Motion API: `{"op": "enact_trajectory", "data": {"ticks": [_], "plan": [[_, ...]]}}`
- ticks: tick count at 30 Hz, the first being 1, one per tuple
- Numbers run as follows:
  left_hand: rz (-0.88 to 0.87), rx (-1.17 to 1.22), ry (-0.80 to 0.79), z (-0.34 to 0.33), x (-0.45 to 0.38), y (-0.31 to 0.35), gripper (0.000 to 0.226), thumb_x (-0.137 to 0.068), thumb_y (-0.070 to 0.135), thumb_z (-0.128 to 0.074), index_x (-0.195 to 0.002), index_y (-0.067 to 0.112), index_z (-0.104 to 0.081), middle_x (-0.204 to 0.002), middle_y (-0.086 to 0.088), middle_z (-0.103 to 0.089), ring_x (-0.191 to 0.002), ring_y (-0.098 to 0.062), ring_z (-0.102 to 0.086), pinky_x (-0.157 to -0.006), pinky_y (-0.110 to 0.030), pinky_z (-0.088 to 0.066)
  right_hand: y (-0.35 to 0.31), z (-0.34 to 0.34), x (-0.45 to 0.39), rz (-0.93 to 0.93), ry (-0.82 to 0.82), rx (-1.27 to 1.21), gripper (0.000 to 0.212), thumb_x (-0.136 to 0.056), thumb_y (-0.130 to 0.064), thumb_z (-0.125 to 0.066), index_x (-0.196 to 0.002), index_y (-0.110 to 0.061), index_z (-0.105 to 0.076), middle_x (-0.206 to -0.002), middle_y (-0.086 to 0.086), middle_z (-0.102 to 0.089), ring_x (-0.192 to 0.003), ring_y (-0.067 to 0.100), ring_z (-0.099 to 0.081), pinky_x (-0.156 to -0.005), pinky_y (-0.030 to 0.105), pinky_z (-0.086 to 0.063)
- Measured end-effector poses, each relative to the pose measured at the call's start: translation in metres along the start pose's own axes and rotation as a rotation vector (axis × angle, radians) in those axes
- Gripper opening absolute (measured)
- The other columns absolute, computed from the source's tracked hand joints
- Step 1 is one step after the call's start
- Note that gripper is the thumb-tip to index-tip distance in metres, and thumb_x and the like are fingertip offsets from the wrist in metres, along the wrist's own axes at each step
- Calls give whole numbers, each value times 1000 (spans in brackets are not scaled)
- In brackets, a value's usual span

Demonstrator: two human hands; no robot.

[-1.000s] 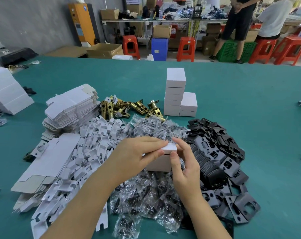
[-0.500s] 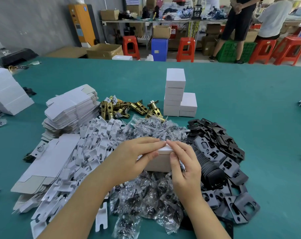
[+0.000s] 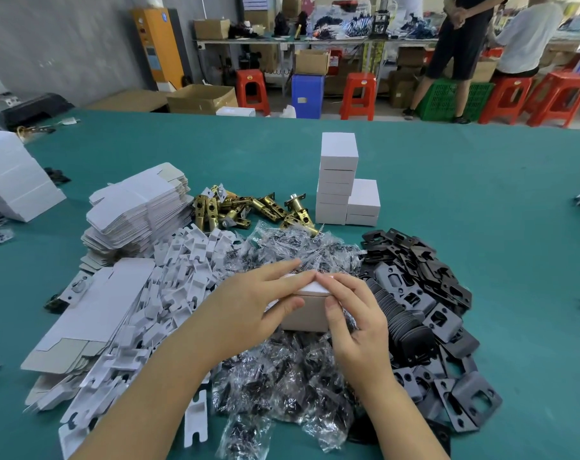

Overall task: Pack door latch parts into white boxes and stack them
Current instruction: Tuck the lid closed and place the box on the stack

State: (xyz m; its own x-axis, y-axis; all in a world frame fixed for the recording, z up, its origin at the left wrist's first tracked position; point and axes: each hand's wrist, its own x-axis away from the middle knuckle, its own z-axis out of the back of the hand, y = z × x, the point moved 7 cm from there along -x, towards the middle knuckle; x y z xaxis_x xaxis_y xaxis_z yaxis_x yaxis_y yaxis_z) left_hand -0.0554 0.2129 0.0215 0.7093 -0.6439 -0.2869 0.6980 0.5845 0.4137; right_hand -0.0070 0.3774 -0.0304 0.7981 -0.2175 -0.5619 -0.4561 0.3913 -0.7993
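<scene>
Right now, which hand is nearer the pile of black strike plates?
Right. The right hand holds the white box right beside the black strike plates; the left hand grips the box's far side, away from them.

Bright even light, soft shadows, sharp centre, wide-angle bending at edges.
</scene>
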Motion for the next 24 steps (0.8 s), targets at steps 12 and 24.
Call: {"op": "enact_trajectory", "data": {"ticks": [12, 24], "plan": [[-131, -229, 125, -2, 4, 16, 47, -100, 32, -53, -146, 22, -55, -150, -9, -53, -105, -23, -72, -74, -35, -63, 2, -1, -3, 40, -4, 38, 37, -97, -27, -59, -133, -25, -66, -129, -15, -63, -121, 7, -59, -98, 21, -51], [-115, -448, 109, 2, -6, 31, 53, -86, 16, -78, -136, 10, -63, -126, -12, -69, -112, -30, -67, -89, -42, -57, 25, -13, 1, -213, -171, 36, 60, -94, -18, -74, -146, -36, -48, -129, -19, -65, -119, 4, -63, -99, 29, -53]]}}
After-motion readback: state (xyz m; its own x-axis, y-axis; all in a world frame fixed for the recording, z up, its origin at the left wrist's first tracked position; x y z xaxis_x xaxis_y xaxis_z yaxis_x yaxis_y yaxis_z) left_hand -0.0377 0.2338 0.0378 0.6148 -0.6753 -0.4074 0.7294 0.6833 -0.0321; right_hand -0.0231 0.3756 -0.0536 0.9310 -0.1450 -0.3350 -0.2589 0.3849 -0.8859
